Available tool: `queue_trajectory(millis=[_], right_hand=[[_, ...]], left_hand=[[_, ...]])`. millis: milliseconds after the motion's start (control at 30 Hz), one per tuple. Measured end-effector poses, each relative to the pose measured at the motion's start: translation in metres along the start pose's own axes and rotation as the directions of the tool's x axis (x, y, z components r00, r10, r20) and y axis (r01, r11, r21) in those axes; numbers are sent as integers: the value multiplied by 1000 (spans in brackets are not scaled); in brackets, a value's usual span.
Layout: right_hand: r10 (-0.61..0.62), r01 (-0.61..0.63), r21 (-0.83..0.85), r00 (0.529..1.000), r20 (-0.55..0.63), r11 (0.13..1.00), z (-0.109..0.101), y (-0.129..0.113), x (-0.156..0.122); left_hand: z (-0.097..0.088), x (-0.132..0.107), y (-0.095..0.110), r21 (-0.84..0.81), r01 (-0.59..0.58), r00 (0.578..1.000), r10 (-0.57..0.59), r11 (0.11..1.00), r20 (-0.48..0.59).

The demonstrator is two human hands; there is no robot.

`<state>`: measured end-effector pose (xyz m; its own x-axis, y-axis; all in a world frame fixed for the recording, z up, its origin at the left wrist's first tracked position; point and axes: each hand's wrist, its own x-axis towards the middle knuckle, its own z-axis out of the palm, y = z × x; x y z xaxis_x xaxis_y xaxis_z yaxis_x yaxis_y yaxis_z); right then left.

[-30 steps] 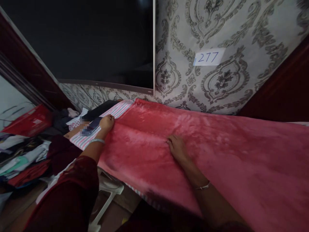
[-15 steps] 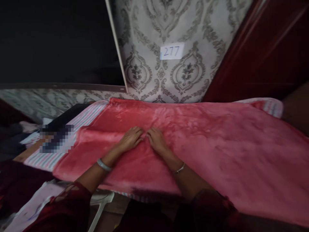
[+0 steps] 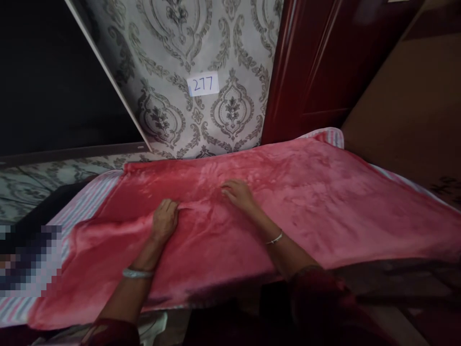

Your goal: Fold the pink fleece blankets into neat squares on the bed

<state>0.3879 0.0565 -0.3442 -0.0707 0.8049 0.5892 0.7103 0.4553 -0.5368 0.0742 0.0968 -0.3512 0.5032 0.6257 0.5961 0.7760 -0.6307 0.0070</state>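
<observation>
A plush red blanket (image 3: 324,202) lies spread over a table covered with a pink-and-white striped cloth (image 3: 82,206). My left hand (image 3: 164,222) rests on the blanket left of centre, its fingers curled and pinching a ridge of the fabric. My right hand (image 3: 237,193) lies flat on the blanket a little further back and to the right, fingers stretched out and pressing the fabric down. A fold runs between the two hands. Both wrists wear bangles.
Patterned wallpaper with a paper label reading 277 (image 3: 203,84) backs the table. A dark screen (image 3: 46,86) hangs at the left and a dark red door (image 3: 317,62) stands at the right. A white plastic stool (image 3: 154,324) shows below the near edge.
My left hand left the blanket's left edge, met the right at the middle, then drew back toward me with a pinch of fabric. The view has swung to the right.
</observation>
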Motion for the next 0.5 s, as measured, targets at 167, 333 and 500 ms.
queue_trajectory(millis=[167,333,500], right_hand=[[82,-73,-152,995,56,986,-66,50,-45],[149,-114,-289,984,102,951,-107,75,-74],[185,-125,-374,975,127,919,-123,85,-80]], left_hand=[[-3,2,-1,-27,-14,1000,14,1000,-25],[-4,3,-2,-28,-15,998,13,1000,-64],[-5,5,0,-28,-26,995,23,999,-99]])
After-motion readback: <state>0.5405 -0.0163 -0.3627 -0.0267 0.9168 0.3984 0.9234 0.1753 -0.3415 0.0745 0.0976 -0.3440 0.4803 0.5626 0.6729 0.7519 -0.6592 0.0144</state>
